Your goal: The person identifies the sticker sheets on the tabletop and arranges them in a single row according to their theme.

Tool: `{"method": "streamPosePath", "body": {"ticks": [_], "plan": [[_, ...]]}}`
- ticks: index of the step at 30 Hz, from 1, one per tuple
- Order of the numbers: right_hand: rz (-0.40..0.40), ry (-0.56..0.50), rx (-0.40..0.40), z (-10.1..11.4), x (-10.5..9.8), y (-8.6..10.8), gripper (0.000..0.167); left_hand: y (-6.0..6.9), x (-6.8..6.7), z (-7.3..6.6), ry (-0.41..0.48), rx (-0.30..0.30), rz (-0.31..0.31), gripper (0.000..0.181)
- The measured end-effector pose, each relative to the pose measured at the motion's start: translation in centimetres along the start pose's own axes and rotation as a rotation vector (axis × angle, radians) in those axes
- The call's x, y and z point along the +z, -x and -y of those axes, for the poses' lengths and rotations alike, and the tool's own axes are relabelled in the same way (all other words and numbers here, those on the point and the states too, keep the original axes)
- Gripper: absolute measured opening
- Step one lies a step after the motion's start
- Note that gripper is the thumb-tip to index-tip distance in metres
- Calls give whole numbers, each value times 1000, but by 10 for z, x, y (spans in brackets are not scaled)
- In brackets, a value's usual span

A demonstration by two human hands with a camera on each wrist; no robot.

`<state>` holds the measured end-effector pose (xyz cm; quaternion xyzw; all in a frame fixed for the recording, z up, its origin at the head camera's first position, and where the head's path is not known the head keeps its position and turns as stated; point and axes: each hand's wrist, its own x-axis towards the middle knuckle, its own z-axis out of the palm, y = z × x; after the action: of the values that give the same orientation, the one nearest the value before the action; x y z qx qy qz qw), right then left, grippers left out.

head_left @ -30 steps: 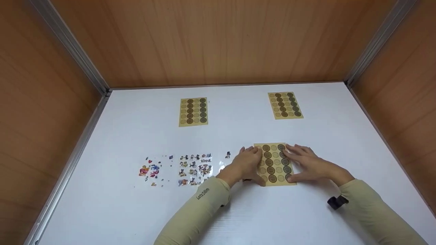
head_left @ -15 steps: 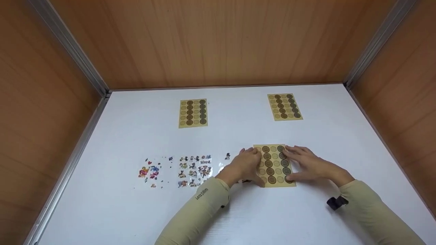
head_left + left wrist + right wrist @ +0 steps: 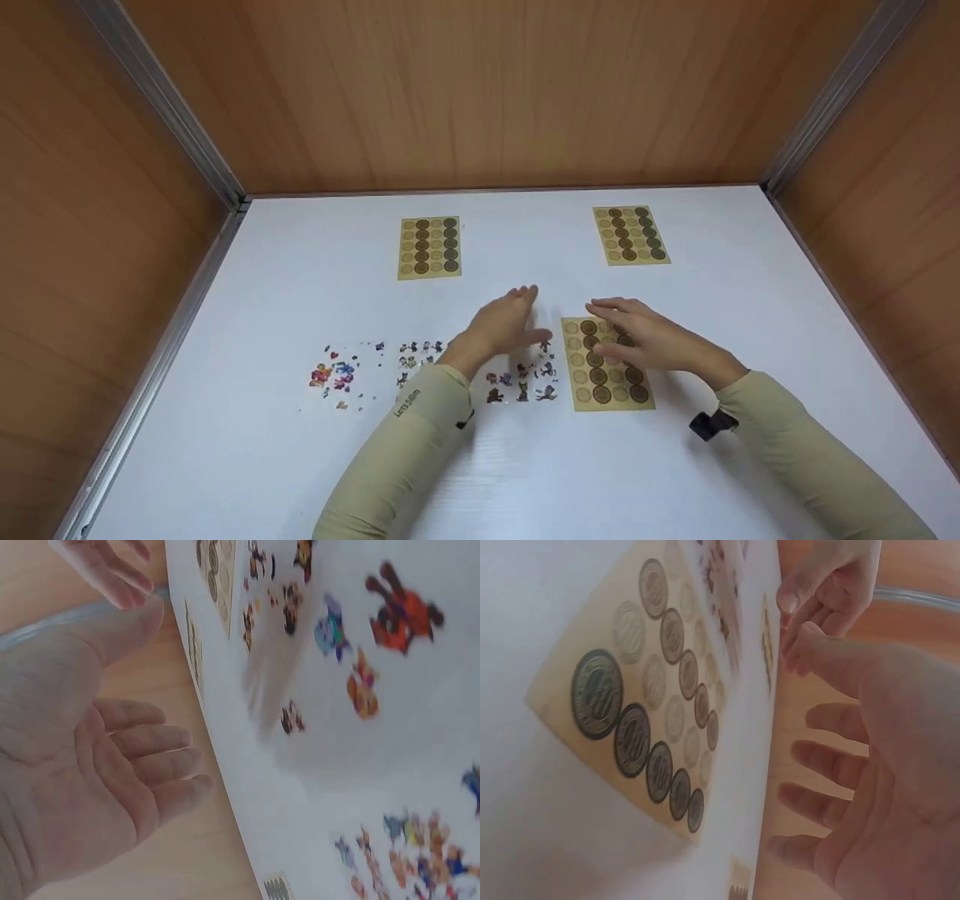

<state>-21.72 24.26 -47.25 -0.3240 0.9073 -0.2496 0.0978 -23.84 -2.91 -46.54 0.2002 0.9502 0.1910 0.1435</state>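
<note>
A tan sheet of round, coin-like stickers (image 3: pixel 581 377) lies flat on the white table in the head view. Over its upper right part hovers my right hand (image 3: pixel 654 336), fingers extended and holding nothing; the right wrist view shows the palm (image 3: pixel 915 787) apart from the sheet. To the left, my left hand (image 3: pixel 496 324) is raised above a clear sheet of cartoon-animal stickers (image 3: pixel 523 386). Its fingers are spread loosely with nothing in them, as the left wrist view of the palm (image 3: pixel 82 772) confirms. My left forearm partly hides a second cartoon sticker sheet (image 3: pixel 409 361).
Two more tan sticker sheets lie toward the back, one left (image 3: pixel 429 247) and one right (image 3: pixel 631 235). A clear sheet with colourful small stickers (image 3: pixel 334 375) is at the far left. Wooden panels (image 3: pixel 495 97) with metal edging enclose the table's back and sides.
Both hands have let go of the tan sheet's edges and lifted. My left hand moved left and away, uncovering the cartoon sheet beside it; my right hand shifted left over the tan sheet.
</note>
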Motion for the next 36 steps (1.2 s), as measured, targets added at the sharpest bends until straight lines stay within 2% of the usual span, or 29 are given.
{"method": "streamPosePath", "body": {"ticks": [5, 8, 13, 19, 22, 25, 29, 33, 36], "plan": [[-16, -114, 25, 9, 6, -34, 83, 5, -23, 40, 93, -139, -132, 85], [-23, -229, 72, 13, 13, -59, 84, 7, -34, 65, 94, -214, -207, 83], [-42, -402, 115, 29, 30, -109, 78, 7, -48, 101, 105, -341, -252, 75], [-33, -364, 93, 50, 55, -162, 71, 6, -54, 135, 140, -465, -282, 69], [-31, -409, 119, 59, 67, -182, 67, 4, -55, 148, 149, -505, -305, 72], [-34, -438, 96, 67, 76, -200, 64, 3, -56, 158, 156, -534, -320, 76], [-47, -340, 82, 71, 85, -219, 65, 2, -55, 164, 161, -537, -296, 84], [-39, -192, 172, 66, 91, -231, 70, 1, -52, 166, 213, -533, -245, 92], [-31, -115, 218, 62, 94, -237, 73, 1, -48, 168, 261, -554, -242, 95]]}}
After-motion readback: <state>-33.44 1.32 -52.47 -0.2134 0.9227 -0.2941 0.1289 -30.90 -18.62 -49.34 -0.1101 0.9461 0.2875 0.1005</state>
